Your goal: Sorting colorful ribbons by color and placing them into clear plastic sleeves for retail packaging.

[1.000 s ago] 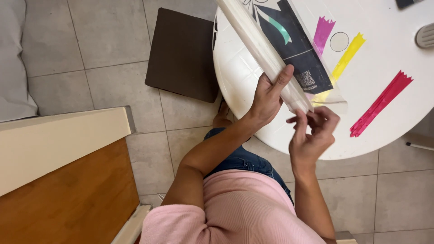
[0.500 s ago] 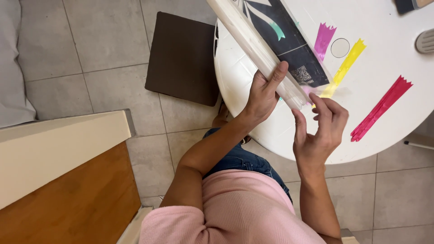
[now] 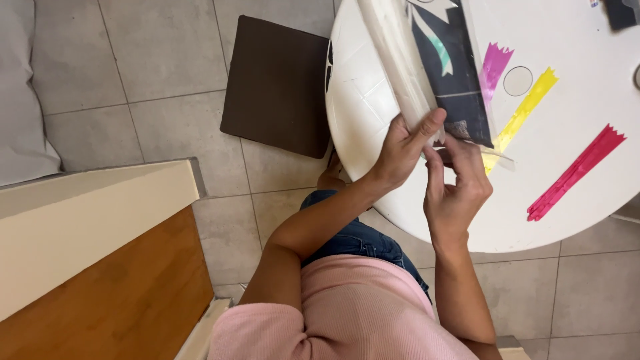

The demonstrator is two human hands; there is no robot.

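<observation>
The roll (image 3: 400,60) runs out past the top edge, so its far end is unseen. Its near end is covered by the left hand (image 3: 400,150) — what the right hand's (image 3: 457,190) fingertips pinch there is too small to tell. The table (image 3: 573,220) is cut off at the top and right edges. In its top right corner a dark thing (image 3: 620,12) shows only partly — unidentifiable.

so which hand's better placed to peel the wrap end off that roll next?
Right hand, probably. Its fingertips sit at the roll's near end, on the loose clear flap. The left hand is wrapped around the roll, steadying it over the white table.
</observation>
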